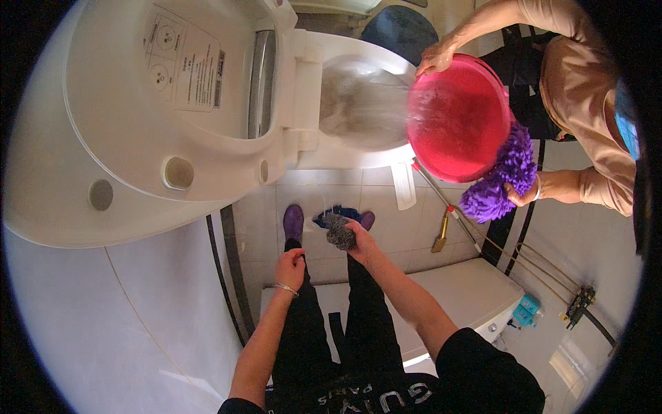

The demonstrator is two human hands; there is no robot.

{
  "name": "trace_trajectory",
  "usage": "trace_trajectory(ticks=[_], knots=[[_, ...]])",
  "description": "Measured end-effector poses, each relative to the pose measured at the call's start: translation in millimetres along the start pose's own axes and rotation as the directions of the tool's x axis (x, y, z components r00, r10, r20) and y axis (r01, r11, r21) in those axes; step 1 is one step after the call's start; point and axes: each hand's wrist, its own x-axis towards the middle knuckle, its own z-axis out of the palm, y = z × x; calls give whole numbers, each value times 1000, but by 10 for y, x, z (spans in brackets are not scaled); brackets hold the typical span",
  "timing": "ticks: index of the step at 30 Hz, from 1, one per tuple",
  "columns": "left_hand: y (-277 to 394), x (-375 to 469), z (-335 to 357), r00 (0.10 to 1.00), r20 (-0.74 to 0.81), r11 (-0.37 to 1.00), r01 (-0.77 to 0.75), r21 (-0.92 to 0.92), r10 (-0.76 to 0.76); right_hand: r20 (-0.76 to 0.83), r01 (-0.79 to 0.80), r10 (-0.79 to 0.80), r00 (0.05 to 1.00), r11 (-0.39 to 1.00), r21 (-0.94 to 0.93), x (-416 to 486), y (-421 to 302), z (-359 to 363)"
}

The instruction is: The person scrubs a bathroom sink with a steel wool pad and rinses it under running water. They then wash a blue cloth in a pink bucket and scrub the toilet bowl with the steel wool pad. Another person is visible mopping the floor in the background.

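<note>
My right hand [362,242] grips a grey, scourer-like pad [340,232] above the tiled floor, near my shoes. A dark blue cloth [339,213] lies beneath it, between my feet. My left hand [290,269] is bent in front of my left leg, with nothing visible in it; its fingers are partly curled. In front of me stands a white toilet [310,158], its lid raised. Another person tips a red plastic basin [460,119] at the bowl, and water streams into it. That person's other hand holds a purple chenille cloth or mitt [499,181] against the basin.
A long-handled tool with a red and grey pole [439,192] and a gold-coloured brush [440,238] are at the right. Behind me is a white appliance [465,290]. Hoses lead to a wall valve [580,305] near teal containers [526,310]. A dark round object [400,32] stands beyond the toilet.
</note>
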Motion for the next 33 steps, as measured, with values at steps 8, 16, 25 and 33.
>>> trace_trajectory(ticks=[8,16,25,33], knots=[[271,72,-132,960,146,919,274,-282,-241,24,-30,36,999,978,-207,-120,132,391],[622,300,-83,806,160,361,420,-833,-569,663,623,-8,749,351,-699,-149,255,622],[319,522,-27,849,-31,630,366,-685,-527,60,66,29,998,-394,-917,1162,11,-1284],[-342,663,-122,843,-122,774,412,-481,-525,104,58,2,995,-845,-531,2152,476,-2137]])
